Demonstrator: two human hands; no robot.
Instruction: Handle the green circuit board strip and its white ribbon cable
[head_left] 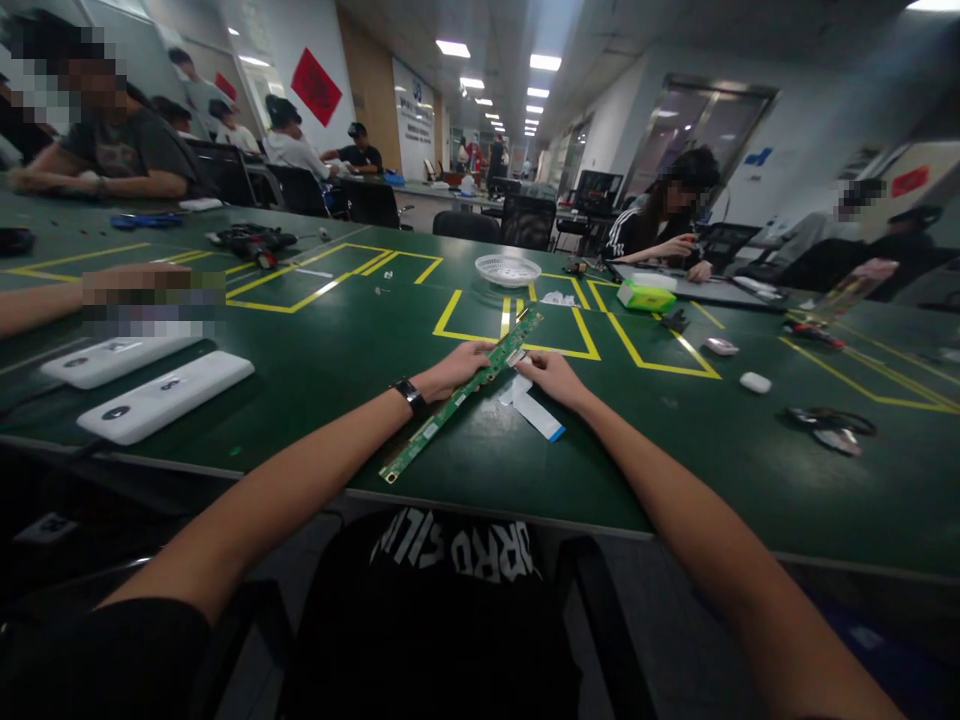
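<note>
A long, narrow green circuit board (448,412) slants above the near part of the table, its lower end toward me. My left hand (459,368) is closed around the board's middle from the left side. On the other side, my right hand (556,380) pinches at the board's connector, where a white flat ribbon cable (537,412) meets it. The cable hangs below those fingers, with a blue tip at its free end. Whether the cable's upper end sits in the connector is hidden by the fingers.
Yellow tape marks the green table (607,470). A white basket (508,268) and a green-and-white box (646,292) stand farther back. Two white power banks (166,397) lie at left near another person's arm (45,308). A white earbud case (755,382) and a cable bundle (829,425) lie right.
</note>
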